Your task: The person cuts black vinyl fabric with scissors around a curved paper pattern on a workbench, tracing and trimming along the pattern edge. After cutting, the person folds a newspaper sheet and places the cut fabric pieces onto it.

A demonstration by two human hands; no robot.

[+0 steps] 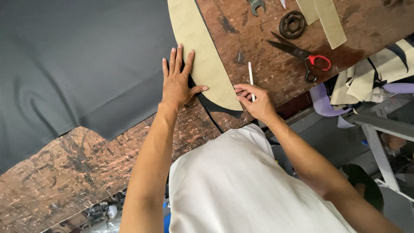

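Observation:
My left hand (177, 80) lies flat, fingers spread, on a curved tan cardboard pattern (202, 51) and presses it onto a large sheet of dark grey material (73, 64). The pattern runs along the sheet's right edge on a worn wooden table (258, 64). At the pattern's lower curved edge, my right hand (254, 101) pinches a thin white marking pen (250, 77). A narrow tip of dark material (222, 110) sticks out beneath the pattern's bottom end.
Red-handled scissors (302, 55) lie to the right on the table. Farther back are a dark ring-shaped bearing (292, 24), a spanner (256, 6) and tan pattern strips (327, 19). A pile of tan and dark cut pieces (375, 73) sits past the table's right edge.

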